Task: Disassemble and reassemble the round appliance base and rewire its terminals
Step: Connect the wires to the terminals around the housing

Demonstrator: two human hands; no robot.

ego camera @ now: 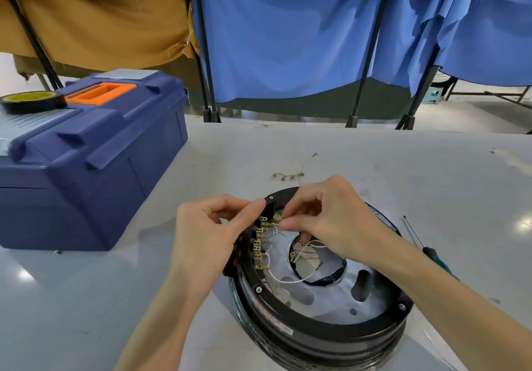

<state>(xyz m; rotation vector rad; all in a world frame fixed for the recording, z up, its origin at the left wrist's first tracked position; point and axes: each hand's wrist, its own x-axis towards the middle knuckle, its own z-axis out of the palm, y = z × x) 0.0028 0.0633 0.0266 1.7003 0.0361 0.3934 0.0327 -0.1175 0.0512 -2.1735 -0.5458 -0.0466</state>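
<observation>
A: So, what is being gripped?
B: The right hand point(325, 218) is pinching a brass terminal point(277, 217); the left hand point(210, 226) is gripping the strip point(260, 241) beside it.
A: And the base point(316, 327)?
B: It's lying near the tabletop's point(374, 155) front edge, screwdriver point(431, 251) lying to its right.

Round base point(316, 332) sits on the table point(86, 298) before you, terminal row point(260, 244) and a wire connector point(276, 217) at its left rim. Toolbox point(95, 155) lies to the left, tape roll point(31, 101) on it; screwdriver point(433, 254) right; seemingly a loose wire set point(289, 175) behind.
</observation>
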